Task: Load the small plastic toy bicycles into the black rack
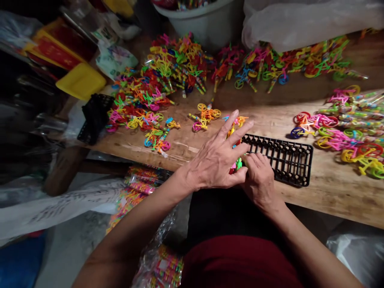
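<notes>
Black plastic tray [283,159] lies lengthwise along our counter [330,192], stretching rightward from both hands; our left hand [217,160] spreads its fingers over bright toy pieces [237,164], our right hand [259,178] pinches them at the tray's near end.

We work at a worn wooden bench [330,192]. On it lie a black slotted tray [285,160], heaps of bright plastic toy bicycles [168,76], and a grey tub [207,20] at the back.

One head camera looks steeply down, close over the wooden bench [330,192].
</notes>
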`<state>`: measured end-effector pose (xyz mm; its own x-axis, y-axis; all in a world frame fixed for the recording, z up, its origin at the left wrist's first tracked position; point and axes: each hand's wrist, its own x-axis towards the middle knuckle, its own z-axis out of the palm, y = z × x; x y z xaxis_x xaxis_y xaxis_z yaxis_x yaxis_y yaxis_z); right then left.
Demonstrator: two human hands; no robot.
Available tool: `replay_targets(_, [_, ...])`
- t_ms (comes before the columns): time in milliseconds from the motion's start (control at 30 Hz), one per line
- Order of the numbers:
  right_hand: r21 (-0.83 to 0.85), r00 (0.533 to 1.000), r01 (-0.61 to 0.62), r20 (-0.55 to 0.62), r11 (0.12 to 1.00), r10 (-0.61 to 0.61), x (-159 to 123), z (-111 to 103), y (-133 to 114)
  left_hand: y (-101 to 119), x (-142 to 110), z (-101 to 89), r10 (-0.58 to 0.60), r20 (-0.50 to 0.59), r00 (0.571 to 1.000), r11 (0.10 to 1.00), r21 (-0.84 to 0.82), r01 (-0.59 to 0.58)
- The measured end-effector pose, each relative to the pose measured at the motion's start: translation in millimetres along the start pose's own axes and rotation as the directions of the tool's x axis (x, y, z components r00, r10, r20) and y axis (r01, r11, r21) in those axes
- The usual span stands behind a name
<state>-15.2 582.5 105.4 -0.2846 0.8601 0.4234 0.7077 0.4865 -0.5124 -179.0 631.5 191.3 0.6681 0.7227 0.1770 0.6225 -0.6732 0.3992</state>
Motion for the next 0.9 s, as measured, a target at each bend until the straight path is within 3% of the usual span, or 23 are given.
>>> replay_targets(200, [-0.117,0.997,0.054,-0.041,0.992,-0.059,-0.9,1.2,0.2,-5.6,-1.7,3.8,0.073,0.018,0.997,0.992,0.099,-0.074])
replay_targets(367, [-0.039,0.990,0.127,-0.059,0.991,-0.129,3.2,-0.5,5.0,-5.7,-2.6,2.4,0.110,0.053,0.993,0.969,0.218,-0.119])
replay_targets(533, [0.183,0.980,0.180,0.056,0.967,-0.193,15.9,-39.7,30.4,-5.1,-7.6,-2.3,0.141,-0.044,0.989,0.980,0.151,-0.133])
replay_targets(633, [0.161,0.976,0.134,0.152,0.978,-0.159,50.7,-73.5,56.6,-13.4,-12.3,-13.0,0.110,-0.232,0.966,0.994,0.003,-0.113])
replay_targets(700, [0.098,0.970,0.166,0.160,0.981,-0.180,90.9,-80.9,68.9,-30.5,-15.6,-20.3,-0.055,-0.429,0.902,0.997,-0.074,0.025])
replay_targets(800, [0.117,0.935,0.314,0.136,0.942,-0.328,161.4,-53.4,73.7,-73.1,-19.8,-24.2,-0.349,-0.521,0.779,0.908,0.017,0.418])
replay_targets(833, [0.131,0.900,0.384,0.168,0.914,-0.402,182.8,-35.8,72.5,-88.8,-21.0,-23.0,-0.383,-0.490,0.783,0.868,0.097,0.486])
replay_targets(900, [0.109,0.813,0.484,0.311,0.868,-0.492,216.7,3.8,67.9,-116.2,-23.8,-17.6,-0.388,-0.387,0.836,0.849,0.202,0.488])
